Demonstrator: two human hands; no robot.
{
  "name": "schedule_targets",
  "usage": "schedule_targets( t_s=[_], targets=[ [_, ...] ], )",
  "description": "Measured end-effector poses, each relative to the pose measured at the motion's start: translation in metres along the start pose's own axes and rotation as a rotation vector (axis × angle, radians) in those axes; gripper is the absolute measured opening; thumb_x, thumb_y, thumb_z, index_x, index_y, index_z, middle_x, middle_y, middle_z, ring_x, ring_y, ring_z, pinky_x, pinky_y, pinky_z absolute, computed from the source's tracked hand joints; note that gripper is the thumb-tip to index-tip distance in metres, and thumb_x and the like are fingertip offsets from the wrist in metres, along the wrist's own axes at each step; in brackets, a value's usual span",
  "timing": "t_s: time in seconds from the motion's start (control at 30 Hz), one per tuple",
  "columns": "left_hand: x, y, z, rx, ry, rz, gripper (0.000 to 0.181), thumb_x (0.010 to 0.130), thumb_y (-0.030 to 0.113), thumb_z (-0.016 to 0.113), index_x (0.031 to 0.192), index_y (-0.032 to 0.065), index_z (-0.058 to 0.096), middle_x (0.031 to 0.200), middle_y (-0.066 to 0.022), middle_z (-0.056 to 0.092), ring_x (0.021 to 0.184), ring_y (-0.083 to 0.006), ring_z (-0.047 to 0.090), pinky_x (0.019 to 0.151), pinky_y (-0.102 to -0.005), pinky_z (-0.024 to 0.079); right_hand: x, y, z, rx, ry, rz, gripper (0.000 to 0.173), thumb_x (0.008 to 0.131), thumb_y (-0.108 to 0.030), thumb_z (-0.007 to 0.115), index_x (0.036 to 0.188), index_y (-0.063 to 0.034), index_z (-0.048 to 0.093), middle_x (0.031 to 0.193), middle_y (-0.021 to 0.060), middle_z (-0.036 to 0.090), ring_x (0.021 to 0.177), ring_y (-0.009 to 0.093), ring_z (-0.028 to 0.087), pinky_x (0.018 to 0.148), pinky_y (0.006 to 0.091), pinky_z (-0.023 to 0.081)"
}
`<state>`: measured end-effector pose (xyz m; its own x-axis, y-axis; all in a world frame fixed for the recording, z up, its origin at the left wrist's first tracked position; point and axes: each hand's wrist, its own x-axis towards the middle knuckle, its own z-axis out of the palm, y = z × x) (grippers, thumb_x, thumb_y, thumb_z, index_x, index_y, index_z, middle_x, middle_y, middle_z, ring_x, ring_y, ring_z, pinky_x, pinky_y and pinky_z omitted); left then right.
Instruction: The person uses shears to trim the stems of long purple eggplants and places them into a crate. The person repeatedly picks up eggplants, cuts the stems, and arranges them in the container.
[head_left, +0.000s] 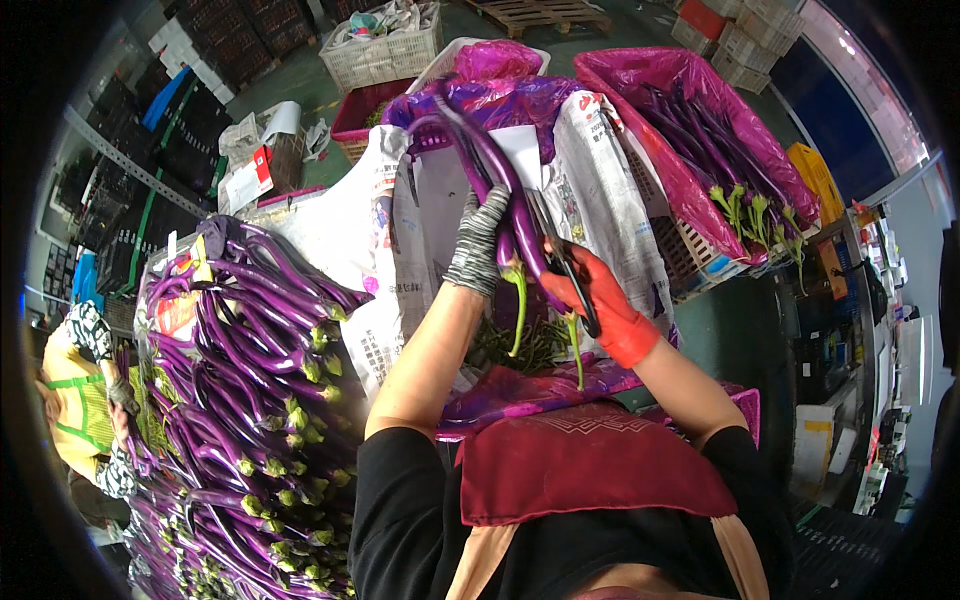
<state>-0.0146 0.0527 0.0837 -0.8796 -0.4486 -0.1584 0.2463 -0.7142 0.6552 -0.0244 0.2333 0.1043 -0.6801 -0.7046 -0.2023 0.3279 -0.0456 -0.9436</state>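
Before me is a crate lined with newspaper and purple plastic film, with cut green stems at its near end. My left hand, in a grey striped knit glove, grips long purple eggplants above the crate. Their green stalks point towards me. In a red rubber glove, my right hand holds dark-handled scissors and touches the lower part of one eggplant. The scissor blades lie along that eggplant's side; whether they are parted is hard to tell. A large pile of eggplants lies to the left.
A crate lined with pink film holds more eggplants at the right. A white crate and a wooden pallet are at the back. A co-worker in yellow handles eggplants at the far left. Shelving stands at the right.
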Motion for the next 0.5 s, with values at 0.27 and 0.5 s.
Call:
schedule_targets(
  t_s=[0.27,0.5],
  targets=[
    [0.0,-0.026,-0.007,0.01,-0.05,-0.082,0.032,0.088,0.03,0.06,0.109,0.0093,0.047,0.089,-0.0046,0.056,0.073,-0.0158,0.057,0.067,-0.031,0.051,0.024,-0.014,-0.003,-0.158,-0.015,-0.228,0.048,0.081,-0.009,0.068,0.125,-0.004,0.048,0.09,-0.0015,0.058,0.072,0.005,0.053,0.064,0.0197,0.045],
    [-0.007,-0.021,-0.004,0.156,-0.052,-0.217,0.025,0.083,0.026,0.066,0.099,0.0094,0.054,0.076,-0.004,0.057,0.063,-0.0145,0.055,0.051,-0.0286,0.046,0.017,0.009,0.002,-1.118,0.097,-0.653,0.058,0.074,-0.008,0.072,0.126,-0.0035,0.048,0.102,0.0145,0.06,0.087,0.026,0.061,0.073,0.0329,0.049]
  ],
)
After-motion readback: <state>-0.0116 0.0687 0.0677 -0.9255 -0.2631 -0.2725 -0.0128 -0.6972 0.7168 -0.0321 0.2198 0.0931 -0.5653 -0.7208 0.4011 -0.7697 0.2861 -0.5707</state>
